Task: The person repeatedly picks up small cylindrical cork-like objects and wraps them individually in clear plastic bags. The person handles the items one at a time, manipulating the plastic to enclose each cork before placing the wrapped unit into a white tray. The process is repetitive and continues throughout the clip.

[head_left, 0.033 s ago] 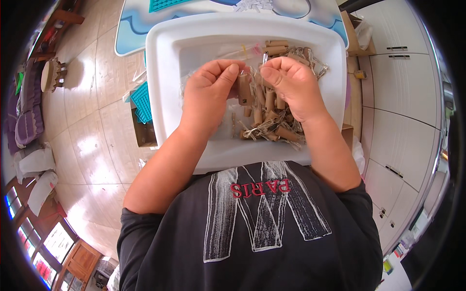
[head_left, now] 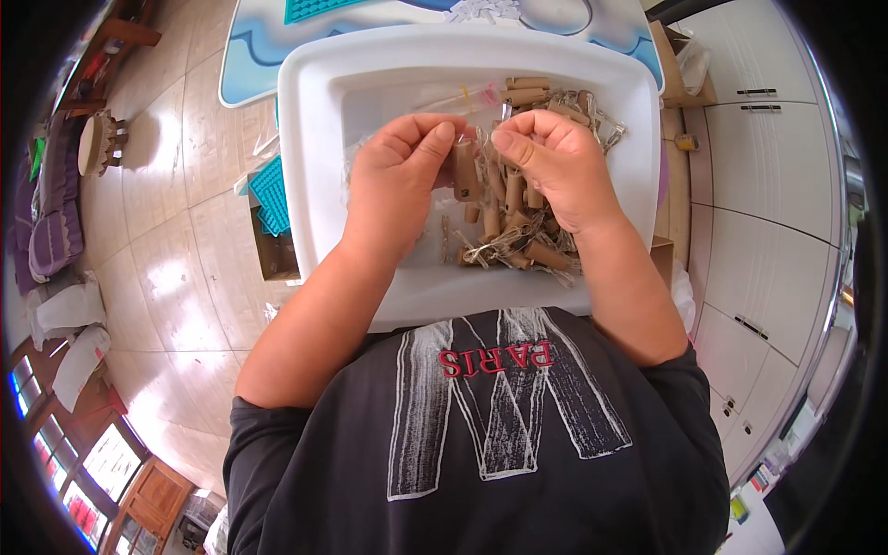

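Note:
Above the white plastic tub, my left hand (head_left: 400,176) is closed, thumb and forefinger pinched at the top of a brown cork-like cylinder (head_left: 466,176) that hangs upright. Just to its right, my right hand (head_left: 561,159) pinches a thin, shiny clear strand (head_left: 506,111) between thumb and forefinger. Whether this strand joins the cylinder is too fine to tell. Below both hands lies a pile of similar brown cylinders (head_left: 514,196) with tangled pale wires (head_left: 499,248), partly hidden by my right hand.
The white tub (head_left: 310,69) rests against a blue-and-white table (head_left: 254,37). On the table lie white pieces (head_left: 481,9) and a teal grid mat (head_left: 319,7). Another teal mat (head_left: 270,194) stands in a cardboard box (head_left: 277,259) at left. White cabinets (head_left: 772,157) line the right side.
My right thumb and fingertips have shifted very slightly left, toward the cylinder. The left hand stays in place with its grip unchanged.

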Tool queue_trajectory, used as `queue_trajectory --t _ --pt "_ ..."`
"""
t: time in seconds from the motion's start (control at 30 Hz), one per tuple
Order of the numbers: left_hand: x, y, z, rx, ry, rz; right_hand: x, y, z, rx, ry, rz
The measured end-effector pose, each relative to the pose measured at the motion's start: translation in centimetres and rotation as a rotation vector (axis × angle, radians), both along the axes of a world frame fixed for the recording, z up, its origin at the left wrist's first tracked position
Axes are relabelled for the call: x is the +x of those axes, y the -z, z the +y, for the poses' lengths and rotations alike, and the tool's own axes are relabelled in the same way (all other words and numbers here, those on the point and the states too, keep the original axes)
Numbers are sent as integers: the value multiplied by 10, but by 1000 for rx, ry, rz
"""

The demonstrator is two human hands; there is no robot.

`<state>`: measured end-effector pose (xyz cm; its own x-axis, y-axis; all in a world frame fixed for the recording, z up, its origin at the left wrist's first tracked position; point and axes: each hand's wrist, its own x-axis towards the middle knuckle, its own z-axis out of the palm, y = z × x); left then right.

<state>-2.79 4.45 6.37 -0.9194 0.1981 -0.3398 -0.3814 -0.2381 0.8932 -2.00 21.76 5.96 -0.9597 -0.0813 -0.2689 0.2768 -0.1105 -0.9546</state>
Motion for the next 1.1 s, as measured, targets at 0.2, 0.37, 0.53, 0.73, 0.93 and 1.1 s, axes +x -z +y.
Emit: queue_trajectory --t 0.2,0.37,0.53,0.73,0.93,1.1 --pt "0 1 -2 -8 -38 5 0 -4 -4 -6 30 -10" --pt "1 3 1 -20 -80 0 1 7 -4 105 -17 31" --pt "2 2 3 -55 -80 34 2 9 -8 114 -22 54" --pt "3 5 2 -91 -98 66 3 5 -8 163 -22 40" --pt "3 6 2 -85 -119 78 5 3 -9 203 -19 40" --pt "2 2 1 -8 -101 54 6 -1 -9 149 -23 16"
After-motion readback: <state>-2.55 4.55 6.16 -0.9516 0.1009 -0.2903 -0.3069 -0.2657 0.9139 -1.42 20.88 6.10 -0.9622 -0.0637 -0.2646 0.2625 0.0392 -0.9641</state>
